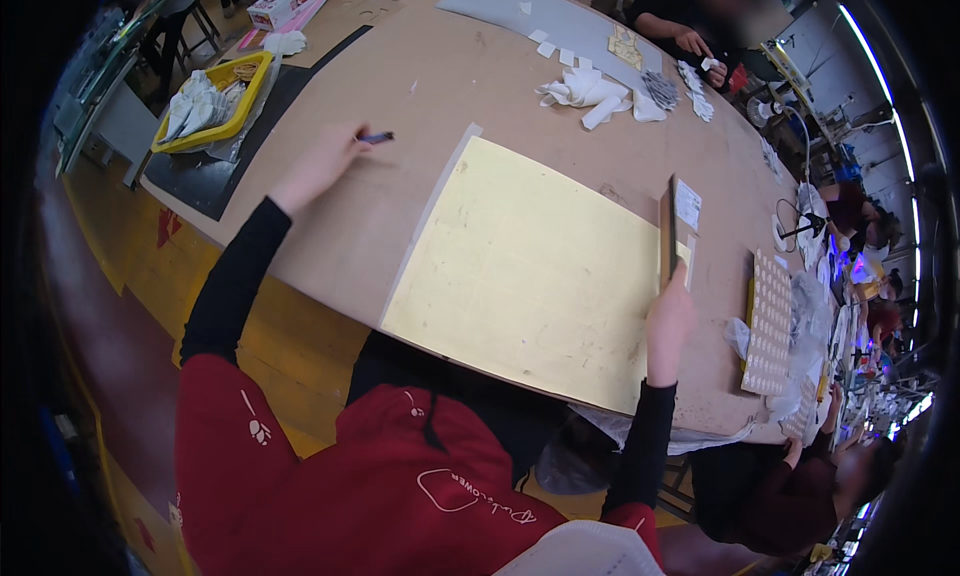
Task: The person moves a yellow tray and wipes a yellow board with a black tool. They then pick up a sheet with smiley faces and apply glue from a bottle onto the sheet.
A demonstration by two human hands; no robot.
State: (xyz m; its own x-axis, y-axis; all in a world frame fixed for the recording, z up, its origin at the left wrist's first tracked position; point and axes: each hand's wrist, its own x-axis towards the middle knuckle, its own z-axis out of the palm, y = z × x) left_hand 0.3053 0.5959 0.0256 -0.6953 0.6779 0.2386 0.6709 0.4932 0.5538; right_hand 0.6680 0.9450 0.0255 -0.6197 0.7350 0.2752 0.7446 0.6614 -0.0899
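Note:
A large pale yellow sheet [535, 266] lies on the brown-covered table in front of me, with small dark marks on it and whitish strips showing along its left edge. My right hand [668, 321] is closed around the near end of a long, dark, narrow bar [668, 226], at the sheet's right edge. To the left of the sheet, my left hand [335, 154] is closed on a short dark pen-like tool [377, 137], which points right. The hand appears held over the brown surface, apart from the sheet.
At the left, a yellow basket [262, 76] holds white gloves on a black mat [195, 181]. White scraps [585, 91] and grey gloves [660, 89] lie at the far side. A patterned board [768, 326] stands right. Co-workers sit at the far and right edges.

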